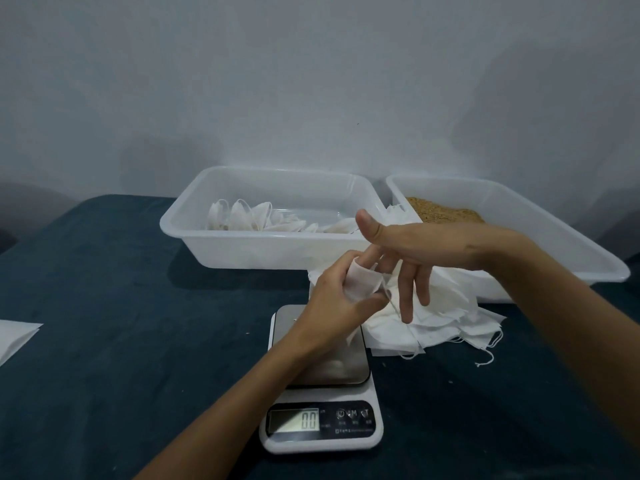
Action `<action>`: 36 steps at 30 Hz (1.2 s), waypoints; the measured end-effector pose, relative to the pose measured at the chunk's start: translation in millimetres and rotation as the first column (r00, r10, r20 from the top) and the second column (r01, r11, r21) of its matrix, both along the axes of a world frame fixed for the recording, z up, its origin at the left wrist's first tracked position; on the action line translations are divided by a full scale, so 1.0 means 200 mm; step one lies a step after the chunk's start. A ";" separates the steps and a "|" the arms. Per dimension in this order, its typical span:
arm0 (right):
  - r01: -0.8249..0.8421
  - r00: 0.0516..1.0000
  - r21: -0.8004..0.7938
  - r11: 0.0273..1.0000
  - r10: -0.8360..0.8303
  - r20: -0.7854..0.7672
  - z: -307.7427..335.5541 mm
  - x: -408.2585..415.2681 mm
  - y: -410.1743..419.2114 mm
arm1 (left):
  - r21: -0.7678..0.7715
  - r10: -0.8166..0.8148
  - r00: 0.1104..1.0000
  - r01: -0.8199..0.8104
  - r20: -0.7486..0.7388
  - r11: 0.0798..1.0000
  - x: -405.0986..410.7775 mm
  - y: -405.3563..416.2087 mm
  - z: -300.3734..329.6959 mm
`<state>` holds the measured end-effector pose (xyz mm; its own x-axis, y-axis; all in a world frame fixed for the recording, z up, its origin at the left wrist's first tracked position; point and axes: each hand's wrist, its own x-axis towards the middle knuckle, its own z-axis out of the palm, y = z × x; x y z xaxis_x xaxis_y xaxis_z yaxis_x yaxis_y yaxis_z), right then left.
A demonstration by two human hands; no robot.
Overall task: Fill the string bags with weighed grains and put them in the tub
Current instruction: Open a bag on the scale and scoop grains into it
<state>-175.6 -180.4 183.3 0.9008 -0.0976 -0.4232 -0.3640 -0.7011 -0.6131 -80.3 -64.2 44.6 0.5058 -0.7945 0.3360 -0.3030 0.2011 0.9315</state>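
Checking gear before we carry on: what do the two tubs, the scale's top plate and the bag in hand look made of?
Tubs: translucent white plastic, glossy, by the light through their walls. Scale plate: probably brushed steel, grey with dull reflections. Bag held by the left hand: thin white fabric, perhaps non-woven, soft and creased.

Your left hand (332,299) covers much of the small bag (363,284), hiding its mouth. Your forearm hides part of the scale (322,393) platform. The grain tub (554,237) is partly behind your right hand (415,251). White sheet (14,337) cut off at left edge. Scale button labels too small to read.
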 end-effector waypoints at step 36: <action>0.564 0.773 -0.274 0.779 -0.381 0.508 0.00 -0.11 -0.66 | -0.049 -0.105 0.982 0.099 -0.157 0.994 0.01 0.03 0.01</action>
